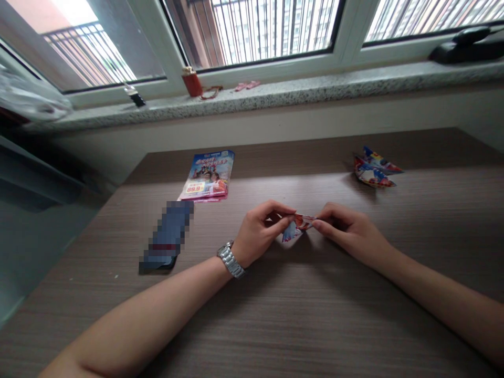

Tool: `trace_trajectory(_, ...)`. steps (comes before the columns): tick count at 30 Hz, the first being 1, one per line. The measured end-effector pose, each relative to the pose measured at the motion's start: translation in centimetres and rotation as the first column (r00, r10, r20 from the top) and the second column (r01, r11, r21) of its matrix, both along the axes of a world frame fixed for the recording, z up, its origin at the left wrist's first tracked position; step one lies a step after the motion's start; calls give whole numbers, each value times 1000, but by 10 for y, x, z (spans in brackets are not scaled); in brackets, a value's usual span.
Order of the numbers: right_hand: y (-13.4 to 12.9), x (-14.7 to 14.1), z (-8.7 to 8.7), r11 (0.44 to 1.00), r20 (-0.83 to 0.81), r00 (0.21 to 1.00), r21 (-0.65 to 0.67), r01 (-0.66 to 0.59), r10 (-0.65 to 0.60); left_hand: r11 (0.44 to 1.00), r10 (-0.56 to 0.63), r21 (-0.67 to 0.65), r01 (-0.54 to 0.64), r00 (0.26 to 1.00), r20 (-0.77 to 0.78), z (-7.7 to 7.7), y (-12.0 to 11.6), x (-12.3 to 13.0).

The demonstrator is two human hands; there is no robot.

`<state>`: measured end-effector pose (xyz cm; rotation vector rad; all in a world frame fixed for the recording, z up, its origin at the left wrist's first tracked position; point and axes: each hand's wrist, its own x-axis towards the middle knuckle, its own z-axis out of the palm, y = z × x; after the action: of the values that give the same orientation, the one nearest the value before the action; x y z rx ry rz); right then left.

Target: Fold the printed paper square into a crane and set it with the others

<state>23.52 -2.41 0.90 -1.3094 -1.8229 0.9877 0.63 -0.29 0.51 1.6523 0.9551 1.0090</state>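
A small folded piece of colourful printed paper (302, 222) is held between my two hands, above the middle of the brown table. My left hand (264, 229), with a metal watch on its wrist, pinches the paper's left part between thumb and fingers. On the other side, my right hand (346, 226) grips the right end with thumb and forefinger. A blue and white pointed part of the paper hangs below my left fingertips. Farther back on the right lie folded paper shapes (374, 170) in similar colours.
A stack of printed flyers (208, 176) lies at the back left of the wooden table (252, 325). Nearer is a pixelated dark phone-like object (167, 236). Along the stone windowsill (283, 97) stand a red container (192, 83) and a black clip (135, 96).
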Motion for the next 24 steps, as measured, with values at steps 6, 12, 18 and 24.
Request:
trace_trajectory(6,-1,-1,-2,996,-50,995,-6,92,-92,999,24,-33,-24,999,24,1,0,2)
trace_trajectory(12,-3,-3,-4,988,-186,976,-130,88,-111,993,47,-112,-35,993,106,-1,0,3)
trace_trajectory(18,-3,-8,-3,979,-313,948,-204,-10,-55,989,-31,-142,46,993,110,-3,0,3)
trace_trajectory(24,-5,-10,2,971,-264,962,-239,11,-76,994,-105,-23,107,992,67,-4,1,2)
